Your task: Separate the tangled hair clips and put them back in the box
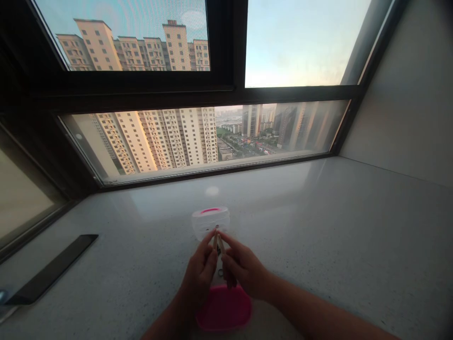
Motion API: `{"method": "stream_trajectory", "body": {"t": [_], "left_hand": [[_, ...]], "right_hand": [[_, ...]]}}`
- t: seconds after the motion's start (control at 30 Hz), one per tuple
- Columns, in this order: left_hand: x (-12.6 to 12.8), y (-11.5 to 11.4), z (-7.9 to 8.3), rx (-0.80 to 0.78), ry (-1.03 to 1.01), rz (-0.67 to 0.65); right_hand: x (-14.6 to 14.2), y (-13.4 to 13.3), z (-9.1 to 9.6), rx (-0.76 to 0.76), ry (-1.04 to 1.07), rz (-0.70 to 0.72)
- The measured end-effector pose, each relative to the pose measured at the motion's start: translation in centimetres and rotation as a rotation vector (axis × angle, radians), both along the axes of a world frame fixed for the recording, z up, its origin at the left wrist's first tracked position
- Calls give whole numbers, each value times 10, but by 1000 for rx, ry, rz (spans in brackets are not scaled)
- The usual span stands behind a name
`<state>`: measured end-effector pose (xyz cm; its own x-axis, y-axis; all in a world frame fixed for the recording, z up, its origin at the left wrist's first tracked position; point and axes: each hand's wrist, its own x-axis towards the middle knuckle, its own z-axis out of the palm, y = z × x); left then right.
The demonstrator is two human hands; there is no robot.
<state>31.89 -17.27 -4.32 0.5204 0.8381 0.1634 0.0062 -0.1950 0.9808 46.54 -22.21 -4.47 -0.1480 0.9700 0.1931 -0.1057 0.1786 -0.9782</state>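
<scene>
My left hand (201, 271) and my right hand (244, 267) meet in front of me, fingertips nearly touching. Pinched in my left fingers is a slim wooden piece (215, 241), like half of a clothespin. The other slim wooden piece (221, 243) is gripped by my right hand. Their upper ends lean together and the lower ends spread apart. Something dark, too small to make out, shows between them. A small metal ring (221, 272) appears below, between my hands. Just beyond my fingertips stands a clear plastic container (211, 218) with a pink mark and small bits inside.
A pink tray or lid (223, 309) lies on the speckled white sill (318, 236) below my hands. To the left rests a long dark flat object (56, 269). Dark-framed windows (226, 94) rise behind the sill, with a pale wall (410, 104) at right.
</scene>
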Motion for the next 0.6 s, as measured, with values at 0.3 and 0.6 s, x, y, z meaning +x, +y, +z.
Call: {"method": "stream_trajectory", "body": {"t": [0.3,0.6], "left_hand": [[3,-3,2,-26,-59,-30],[2,-3,2,-62,-65,-35]], "right_hand": [[-2,1,-1,-5,43,6],[-1,0,0,-20,59,32]]}}
